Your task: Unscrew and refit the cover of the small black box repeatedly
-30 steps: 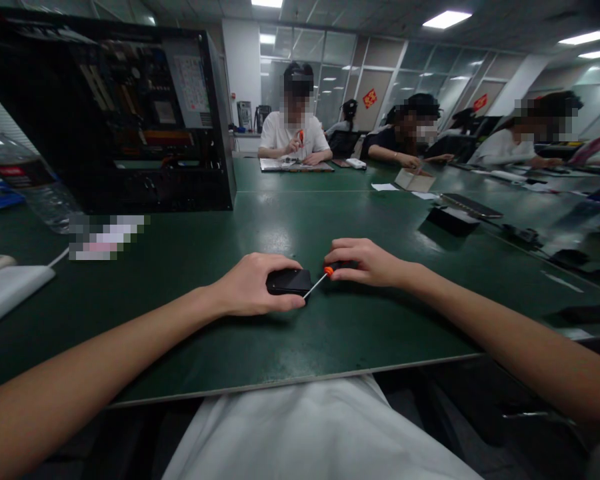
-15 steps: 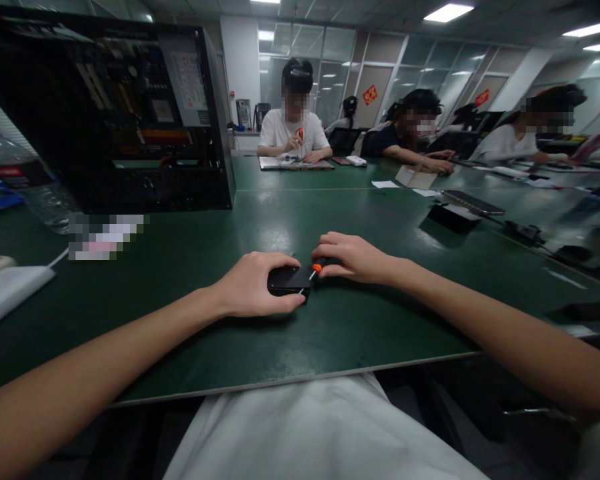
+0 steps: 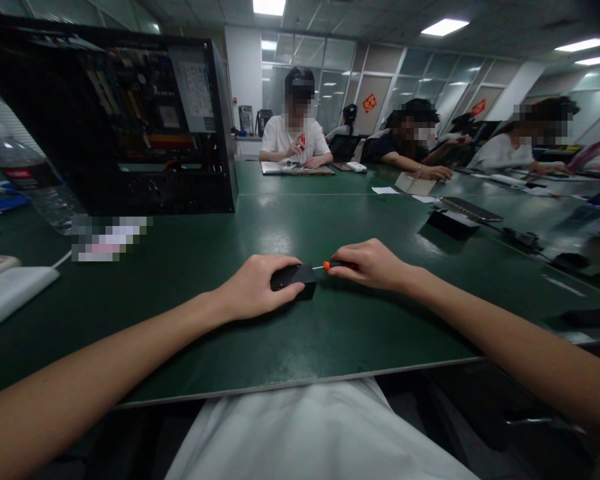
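Note:
On the green table [image 3: 275, 347] a small black box [image 3: 305, 277] lies in the grip of my left hand [image 3: 253, 287], its fingers over the far edge and the thumb along the near side. My right hand [image 3: 370, 263] is closed around the dark handle of a screwdriver [image 3: 327, 266] with an orange collar. The thin shaft points left, and its tip is at the right end of the box. Whether the tip sits in a screw is too small to tell.
An opened computer case [image 3: 225, 147] stands at the left behind a plastic bottle [image 3: 35, 180]. A white device [image 3: 20, 297] lies at the left edge. Across the table a person [image 3: 295, 140] works with a red tool. A small carton [image 3: 414, 183] and a dark box [image 3: 453, 223] are at the right.
The screwdriver has moved slightly right and swung from a slant across the box's corner to nearly level at its end. My left thumb now lies farther across the box.

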A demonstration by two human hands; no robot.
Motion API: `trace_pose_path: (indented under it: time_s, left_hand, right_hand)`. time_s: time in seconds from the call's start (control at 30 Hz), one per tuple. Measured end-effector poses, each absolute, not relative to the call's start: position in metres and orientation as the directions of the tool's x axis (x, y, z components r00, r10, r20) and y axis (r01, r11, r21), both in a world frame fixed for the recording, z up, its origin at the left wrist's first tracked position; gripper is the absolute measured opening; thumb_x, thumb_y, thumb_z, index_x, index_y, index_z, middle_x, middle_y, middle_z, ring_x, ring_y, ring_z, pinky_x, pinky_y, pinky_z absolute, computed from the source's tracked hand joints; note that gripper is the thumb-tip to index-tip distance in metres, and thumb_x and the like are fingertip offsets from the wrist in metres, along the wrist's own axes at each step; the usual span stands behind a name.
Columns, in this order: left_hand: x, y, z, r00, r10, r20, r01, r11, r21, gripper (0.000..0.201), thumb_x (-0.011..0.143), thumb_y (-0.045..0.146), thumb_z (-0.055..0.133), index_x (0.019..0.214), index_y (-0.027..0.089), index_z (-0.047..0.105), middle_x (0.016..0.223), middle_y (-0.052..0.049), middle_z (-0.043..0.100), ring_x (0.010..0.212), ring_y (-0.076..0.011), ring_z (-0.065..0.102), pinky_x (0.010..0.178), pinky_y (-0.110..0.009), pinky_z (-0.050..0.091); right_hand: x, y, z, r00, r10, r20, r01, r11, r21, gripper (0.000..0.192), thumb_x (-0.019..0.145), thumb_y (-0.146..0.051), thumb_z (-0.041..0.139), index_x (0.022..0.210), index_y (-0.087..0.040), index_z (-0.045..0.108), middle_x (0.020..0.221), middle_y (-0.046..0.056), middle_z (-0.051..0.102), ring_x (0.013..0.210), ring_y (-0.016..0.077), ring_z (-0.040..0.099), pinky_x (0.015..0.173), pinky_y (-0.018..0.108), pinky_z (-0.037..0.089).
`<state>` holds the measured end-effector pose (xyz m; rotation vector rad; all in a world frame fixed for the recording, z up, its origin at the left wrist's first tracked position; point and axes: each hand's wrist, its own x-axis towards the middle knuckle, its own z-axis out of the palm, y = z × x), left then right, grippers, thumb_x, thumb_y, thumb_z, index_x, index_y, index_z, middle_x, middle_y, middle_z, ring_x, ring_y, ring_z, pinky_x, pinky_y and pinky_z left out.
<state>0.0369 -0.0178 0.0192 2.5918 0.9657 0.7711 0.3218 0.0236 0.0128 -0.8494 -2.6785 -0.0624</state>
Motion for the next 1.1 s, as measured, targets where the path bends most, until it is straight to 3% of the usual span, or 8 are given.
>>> trace_pose_path:
  time_s: [0.2, 0.4, 0.53, 0.6, 0.83, 1.1]
  left_hand:
    - [0.021, -0.011, 0.024, 0.681, 0.652, 0.334, 0.495, -0.746, 0.445, 0.049, 0.087, 0.037, 0.07, 0.13, 0.013, 0.067, 0.121, -0.011, 0.075, 0.102, -0.0247, 0.072, 0.089, -0.032, 0.053]
    - [0.017, -0.01, 0.025, 0.651, 0.718, 0.244, 0.532, -0.662, 0.528, 0.043, 0.085, 0.043, 0.073, 0.117, 0.014, 0.074, 0.094, -0.005, 0.078, 0.08, -0.0206, 0.072, 0.072, -0.027, 0.051]
    - [0.018, -0.01, 0.024, 0.694, 0.68, 0.237, 0.469, -0.677, 0.567, 0.055, 0.083, 0.044, 0.076, 0.129, 0.015, 0.069, 0.109, -0.006, 0.077, 0.093, -0.0223, 0.072, 0.079, -0.028, 0.051]
    - [0.014, -0.005, 0.026, 0.727, 0.65, 0.219, 0.446, -0.691, 0.569, 0.057, 0.081, 0.044, 0.078, 0.13, 0.016, 0.068, 0.116, -0.007, 0.076, 0.099, -0.0236, 0.071, 0.083, -0.028, 0.051]
    - [0.011, 0.001, 0.022, 0.696, 0.684, 0.22, 0.474, -0.666, 0.576, 0.053, 0.078, 0.051, 0.081, 0.117, 0.016, 0.076, 0.096, -0.004, 0.079, 0.085, -0.0214, 0.072, 0.074, -0.027, 0.048]
    - [0.014, -0.001, 0.017, 0.709, 0.671, 0.218, 0.416, -0.647, 0.639, 0.053, 0.08, 0.049, 0.08, 0.122, 0.017, 0.074, 0.096, -0.004, 0.077, 0.078, -0.0181, 0.068, 0.068, -0.024, 0.048]
  right_hand:
    - [0.31, 0.023, 0.003, -0.795, 0.456, 0.4, 0.473, 0.879, -0.062, 0.035, 0.105, -0.041, 0.043, 0.107, -0.015, 0.066, 0.091, 0.008, 0.064, 0.081, 0.0152, 0.06, 0.071, 0.025, 0.043]
    - [0.318, 0.028, 0.003, -0.774, 0.456, 0.439, 0.49, 0.871, -0.04, 0.028, 0.103, -0.038, 0.049, 0.113, -0.018, 0.065, 0.095, 0.008, 0.065, 0.082, 0.0152, 0.061, 0.071, 0.025, 0.045]
    - [0.316, 0.028, 0.004, -0.784, 0.415, 0.461, 0.473, 0.881, 0.012, 0.028, 0.102, -0.036, 0.05, 0.115, -0.018, 0.067, 0.101, 0.01, 0.067, 0.091, 0.0176, 0.062, 0.077, 0.028, 0.048]
    - [0.315, 0.027, 0.005, -0.792, 0.392, 0.468, 0.464, 0.885, 0.043, 0.029, 0.102, -0.036, 0.05, 0.115, -0.018, 0.068, 0.099, 0.009, 0.068, 0.088, 0.017, 0.063, 0.075, 0.027, 0.048]
    - [0.316, 0.019, 0.005, -0.824, 0.364, 0.434, 0.459, 0.878, 0.136, 0.03, 0.104, -0.037, 0.047, 0.116, -0.018, 0.067, 0.089, 0.005, 0.07, 0.071, 0.0111, 0.061, 0.061, 0.024, 0.039]
    - [0.321, 0.021, 0.006, -0.831, 0.334, 0.444, 0.423, 0.899, 0.116, 0.029, 0.103, -0.034, 0.048, 0.116, -0.016, 0.067, 0.086, 0.005, 0.07, 0.07, 0.0106, 0.061, 0.062, 0.023, 0.038]
